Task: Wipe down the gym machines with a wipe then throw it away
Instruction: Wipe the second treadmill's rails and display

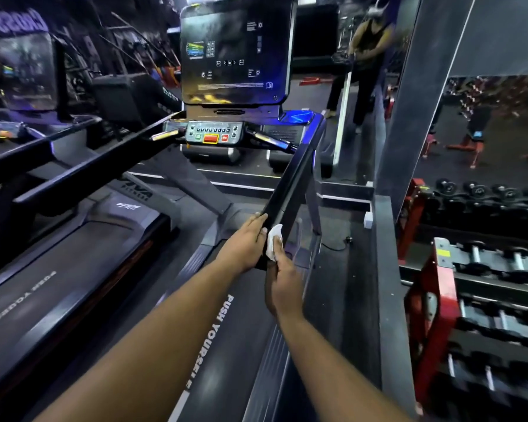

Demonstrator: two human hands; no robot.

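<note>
Second treadmill (73,254) at far left. Centre: treadmill console (237,50) above the control panel (215,134). Left hand (246,243), fingers fairly straight, rests on the near end of the right handrail (290,184). Right hand (282,283), fingers curled, presses a white wipe (274,240) against that rail end, just beside the left hand. Dumbbell rack (433,300) at far right.

- A red metal dumbbell rack (430,303) stood at the right, loaded with black dumbbells (482,193).
- A small white wall socket (368,220) sat low beside a tall mirror panel (500,41).
</note>
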